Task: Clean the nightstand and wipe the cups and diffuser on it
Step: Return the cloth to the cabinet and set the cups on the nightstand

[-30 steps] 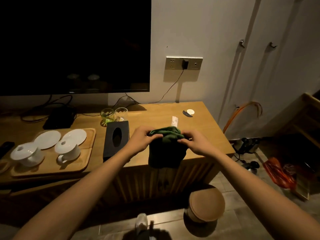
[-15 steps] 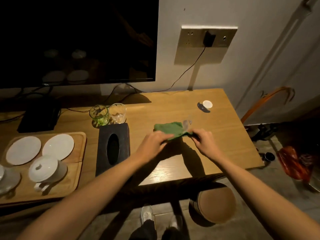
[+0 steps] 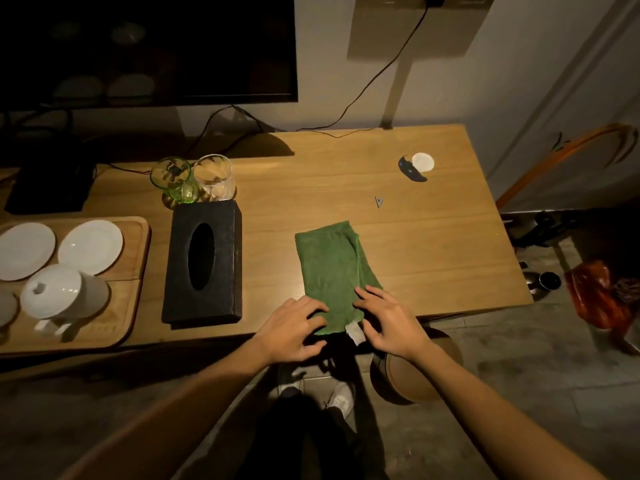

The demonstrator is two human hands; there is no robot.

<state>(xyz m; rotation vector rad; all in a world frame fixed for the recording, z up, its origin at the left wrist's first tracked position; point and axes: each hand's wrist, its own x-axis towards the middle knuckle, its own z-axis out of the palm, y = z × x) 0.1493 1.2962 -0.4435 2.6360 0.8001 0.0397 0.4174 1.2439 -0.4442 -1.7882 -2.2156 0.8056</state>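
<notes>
A green cloth (image 3: 332, 268) lies folded flat on the wooden nightstand top (image 3: 433, 244), near the front edge. My left hand (image 3: 294, 327) rests with spread fingers on the cloth's near left corner. My right hand (image 3: 388, 323) touches the near right corner by a white label. A green glass cup (image 3: 172, 180) and a clear glass cup (image 3: 214, 178) stand together at the back, behind a black tissue box (image 3: 202, 268). No diffuser can be made out.
A wooden tray (image 3: 135, 271) at the left carries white saucers (image 3: 90, 246) and a white lidded cup (image 3: 57, 296). A small white disc with a dark piece (image 3: 417, 166) lies at the back right. A round brown bin (image 3: 415, 372) stands on the floor below. Cables run along the wall.
The cloth, held bunched in the air a second ago, now lies spread flat on the top. Both hands have moved back to its near edge. The view has tilted downward.
</notes>
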